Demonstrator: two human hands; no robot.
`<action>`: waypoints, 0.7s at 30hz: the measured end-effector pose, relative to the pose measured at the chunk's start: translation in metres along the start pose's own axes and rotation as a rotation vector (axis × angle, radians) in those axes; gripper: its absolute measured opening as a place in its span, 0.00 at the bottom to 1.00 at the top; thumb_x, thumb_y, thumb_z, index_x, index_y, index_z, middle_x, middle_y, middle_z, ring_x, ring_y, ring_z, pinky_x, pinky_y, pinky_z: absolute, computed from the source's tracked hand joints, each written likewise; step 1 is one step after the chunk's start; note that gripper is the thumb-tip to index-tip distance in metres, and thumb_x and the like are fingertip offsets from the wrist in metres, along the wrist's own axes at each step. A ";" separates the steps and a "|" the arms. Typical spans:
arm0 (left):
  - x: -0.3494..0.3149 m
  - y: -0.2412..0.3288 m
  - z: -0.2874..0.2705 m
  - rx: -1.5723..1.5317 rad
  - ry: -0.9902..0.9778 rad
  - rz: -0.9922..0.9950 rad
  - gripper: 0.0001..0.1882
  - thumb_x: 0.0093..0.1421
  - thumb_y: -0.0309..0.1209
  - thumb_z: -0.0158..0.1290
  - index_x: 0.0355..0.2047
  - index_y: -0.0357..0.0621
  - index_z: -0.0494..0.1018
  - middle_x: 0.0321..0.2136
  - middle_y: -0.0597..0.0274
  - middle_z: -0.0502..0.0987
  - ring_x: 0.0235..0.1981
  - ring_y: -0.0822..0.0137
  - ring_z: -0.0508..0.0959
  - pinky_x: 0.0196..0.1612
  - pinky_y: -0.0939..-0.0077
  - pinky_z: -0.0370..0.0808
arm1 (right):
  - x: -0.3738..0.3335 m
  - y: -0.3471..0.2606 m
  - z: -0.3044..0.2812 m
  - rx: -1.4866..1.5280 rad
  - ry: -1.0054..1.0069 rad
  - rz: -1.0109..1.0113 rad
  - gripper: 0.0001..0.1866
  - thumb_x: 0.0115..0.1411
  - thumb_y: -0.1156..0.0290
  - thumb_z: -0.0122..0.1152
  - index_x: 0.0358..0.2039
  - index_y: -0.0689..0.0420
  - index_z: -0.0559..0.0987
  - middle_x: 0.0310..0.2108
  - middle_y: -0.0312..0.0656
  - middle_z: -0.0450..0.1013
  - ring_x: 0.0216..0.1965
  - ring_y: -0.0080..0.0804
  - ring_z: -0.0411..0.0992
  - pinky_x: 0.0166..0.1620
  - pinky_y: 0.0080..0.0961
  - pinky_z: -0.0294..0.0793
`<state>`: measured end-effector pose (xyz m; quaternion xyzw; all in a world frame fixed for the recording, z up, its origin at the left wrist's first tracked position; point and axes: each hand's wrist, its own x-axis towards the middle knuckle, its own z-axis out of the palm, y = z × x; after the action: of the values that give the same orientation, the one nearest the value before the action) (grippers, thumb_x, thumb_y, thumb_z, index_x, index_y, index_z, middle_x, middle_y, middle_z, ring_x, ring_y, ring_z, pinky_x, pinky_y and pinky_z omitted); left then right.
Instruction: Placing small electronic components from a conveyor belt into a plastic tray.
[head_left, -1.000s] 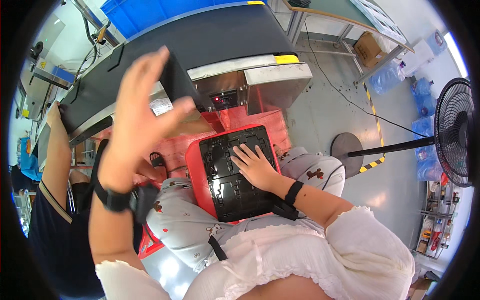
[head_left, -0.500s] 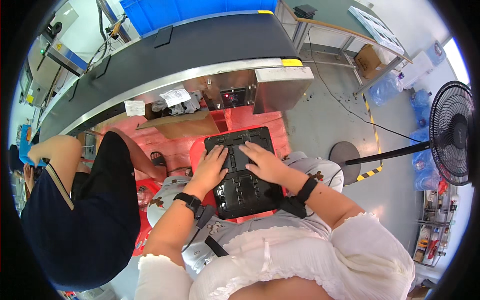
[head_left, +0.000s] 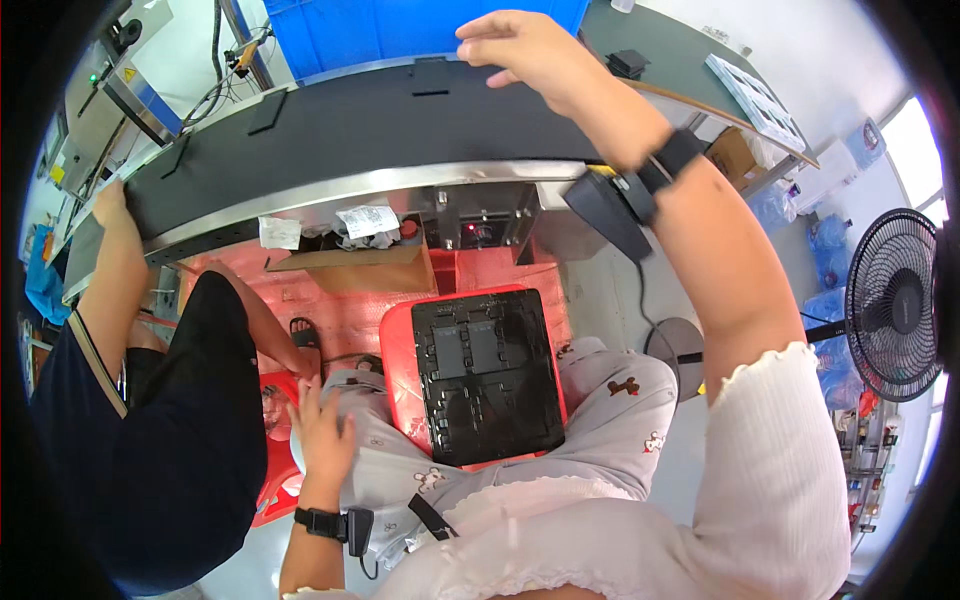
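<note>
A black moulded tray (head_left: 497, 425) lies on a red stool (head_left: 400, 350) between my knees, with flat dark pieces in its upper half. My left hand (head_left: 325, 440) hovers over my left thigh, fingers spread, holding nothing. Stretched far forward, my right hand (head_left: 530, 55) is above the far part of the dark conveyor belt (head_left: 340, 125), by a blue bin (head_left: 350, 35). Its fingers are loosely bent, thumb apart, nothing in them. Left of that hand a flat black piece (head_left: 432, 76) lies on the belt; a second flat piece (head_left: 267, 112) lies further left.
A co-worker (head_left: 150, 440) sits at my left, one hand at the belt's left part. Below the belt stands a cardboard box (head_left: 365, 268). A standing fan (head_left: 900, 300) is at the right; behind it are large clear bottles. A green-topped table (head_left: 680, 60) stands at the far right.
Both my hands have left the tray: the right went up and forward over the belt, the left drew back to the left. The flat pieces on the belt appear further right.
</note>
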<state>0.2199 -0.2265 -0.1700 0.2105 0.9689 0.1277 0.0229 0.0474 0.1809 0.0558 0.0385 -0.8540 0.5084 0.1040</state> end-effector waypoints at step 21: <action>0.375 0.071 -0.152 0.094 0.464 0.515 0.33 0.51 0.36 0.56 0.58 0.51 0.62 0.62 0.49 0.54 0.63 0.50 0.53 0.62 0.59 0.57 | 0.060 0.067 -0.067 -0.912 -0.344 0.328 0.41 0.39 0.64 0.70 0.57 0.50 0.67 0.52 0.49 0.67 0.55 0.47 0.64 0.54 0.37 0.66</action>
<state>-0.1076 -0.0451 -0.0018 0.4145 0.8682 0.1292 -0.2404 -0.0132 0.2735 0.0421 -0.0622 -0.9884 0.0800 -0.1129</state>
